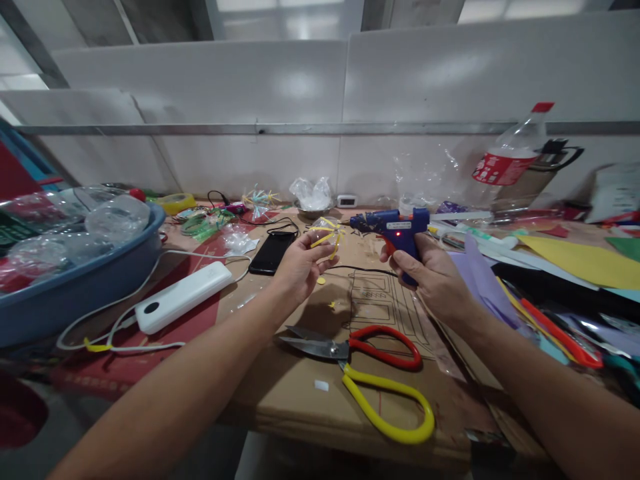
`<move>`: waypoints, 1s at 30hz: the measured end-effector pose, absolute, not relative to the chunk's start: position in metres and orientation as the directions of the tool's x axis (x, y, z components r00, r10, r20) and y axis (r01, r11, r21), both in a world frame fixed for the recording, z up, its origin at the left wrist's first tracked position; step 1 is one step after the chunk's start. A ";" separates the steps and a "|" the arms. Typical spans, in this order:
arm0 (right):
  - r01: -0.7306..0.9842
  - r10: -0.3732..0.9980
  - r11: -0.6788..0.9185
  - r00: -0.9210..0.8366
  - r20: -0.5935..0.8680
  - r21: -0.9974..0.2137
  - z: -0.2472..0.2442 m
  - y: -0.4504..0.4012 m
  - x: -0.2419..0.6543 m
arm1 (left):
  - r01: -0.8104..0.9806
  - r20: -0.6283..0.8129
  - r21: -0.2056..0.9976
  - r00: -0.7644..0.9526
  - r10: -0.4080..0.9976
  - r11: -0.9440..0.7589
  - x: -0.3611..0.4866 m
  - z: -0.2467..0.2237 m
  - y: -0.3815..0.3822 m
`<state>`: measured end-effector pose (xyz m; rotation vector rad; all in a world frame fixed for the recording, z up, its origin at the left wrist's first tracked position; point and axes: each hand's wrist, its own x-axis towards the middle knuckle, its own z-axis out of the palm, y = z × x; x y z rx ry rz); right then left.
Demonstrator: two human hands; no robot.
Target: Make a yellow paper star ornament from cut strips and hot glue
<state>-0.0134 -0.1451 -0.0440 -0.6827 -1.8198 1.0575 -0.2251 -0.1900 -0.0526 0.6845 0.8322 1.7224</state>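
Observation:
A blue glue gun (395,227) with a lit red light is gripped by my right hand (425,270), its fingers wrapped round the handle. Its nozzle points left, close to a small clear plastic piece with yellow strips (327,235). That piece is pinched in the fingers of my left hand (305,267). Below both hands, scissors (335,348) with one red and one yellow handle lie on the cardboard (280,397), blades towards the left. A black phone (273,252) lies just left of my left hand.
At the left stand a blue basin (115,267) of plastic bottles and a white power bank (185,297) with a cable. Coloured sheets (580,260) and tools crowd the right side. A red-capped bottle (515,150) and a metal bowl (313,211) are at the back.

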 end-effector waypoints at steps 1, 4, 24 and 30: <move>0.003 0.792 0.468 -0.445 0.418 -0.884 -0.044 -0.146 -0.014 | -0.555 0.042 0.807 -0.285 0.958 -0.201 -0.225 -0.053 -0.190; -0.093 0.804 0.384 -0.457 0.382 -0.919 -0.042 -0.148 -0.015 | -0.542 0.028 0.819 -0.294 0.955 -0.191 -0.225 -0.054 -0.189; -0.449 0.896 0.009 -0.393 0.207 -0.893 -0.050 -0.147 -0.030 | -0.525 -0.002 0.851 -0.054 0.999 -0.026 -0.200 -0.068 -0.199; -0.468 0.882 -0.018 -0.424 0.206 -0.884 -0.050 -0.146 -0.030 | -0.496 0.005 0.868 0.073 0.997 0.032 -0.196 -0.063 -0.207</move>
